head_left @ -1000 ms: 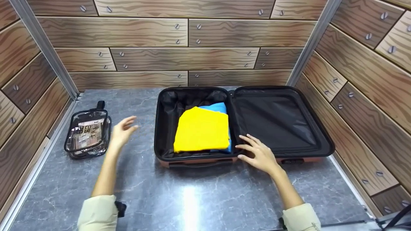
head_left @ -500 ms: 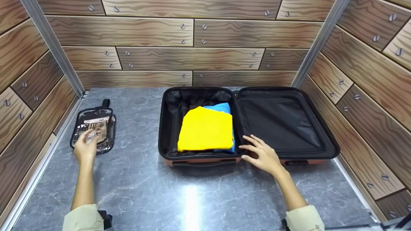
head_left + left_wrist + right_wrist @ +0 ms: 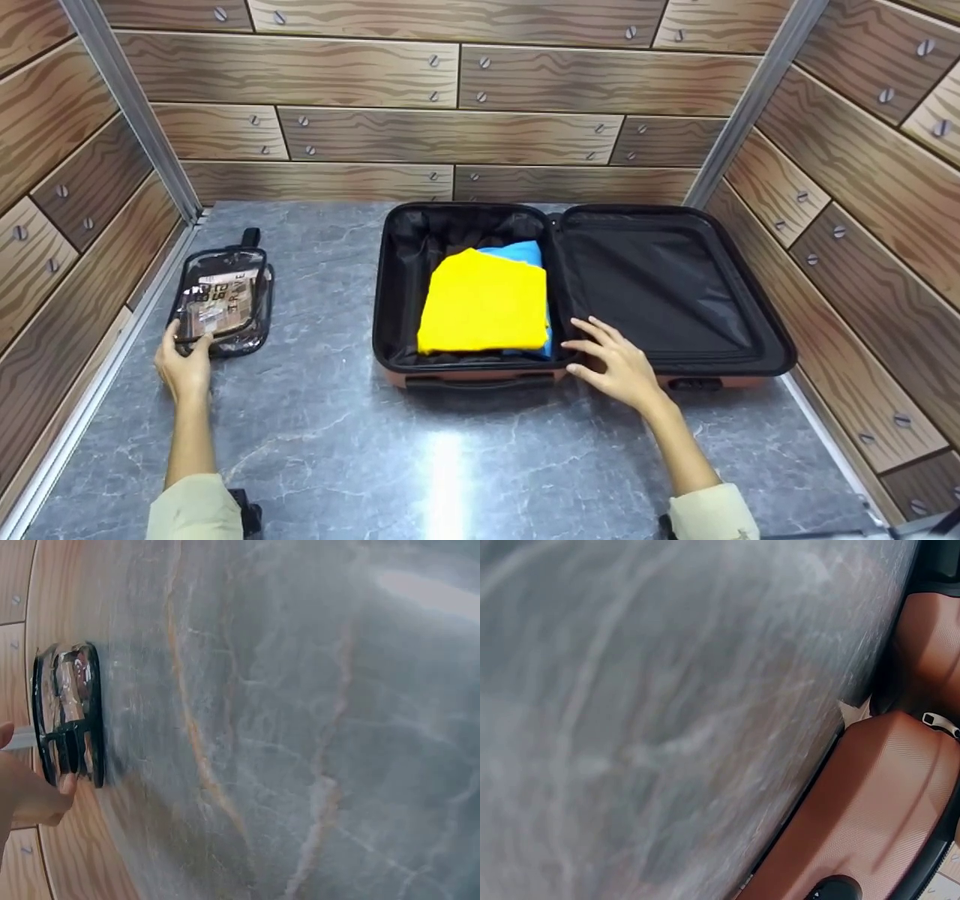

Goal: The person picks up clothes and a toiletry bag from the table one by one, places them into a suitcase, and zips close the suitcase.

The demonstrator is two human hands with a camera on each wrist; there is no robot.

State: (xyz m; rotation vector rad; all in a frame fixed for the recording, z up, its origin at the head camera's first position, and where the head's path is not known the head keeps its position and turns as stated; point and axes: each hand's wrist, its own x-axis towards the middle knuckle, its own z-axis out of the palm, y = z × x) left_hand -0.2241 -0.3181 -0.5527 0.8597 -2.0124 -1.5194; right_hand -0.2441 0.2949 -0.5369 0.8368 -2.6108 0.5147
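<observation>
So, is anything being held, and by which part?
The left hand is at the near end of a clear pouch; whether it grips can't be told. The right hand holds nothing.

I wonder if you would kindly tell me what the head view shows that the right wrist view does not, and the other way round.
Only the head view: the clear pouch with the left hand at its near end, and the yellow cloth over the blue cloth in the open suitcase.

Only the right wrist view: a light zip pull and the fine texture of the suitcase's shell.

Both: the suitcase itself and the grey tabletop.
</observation>
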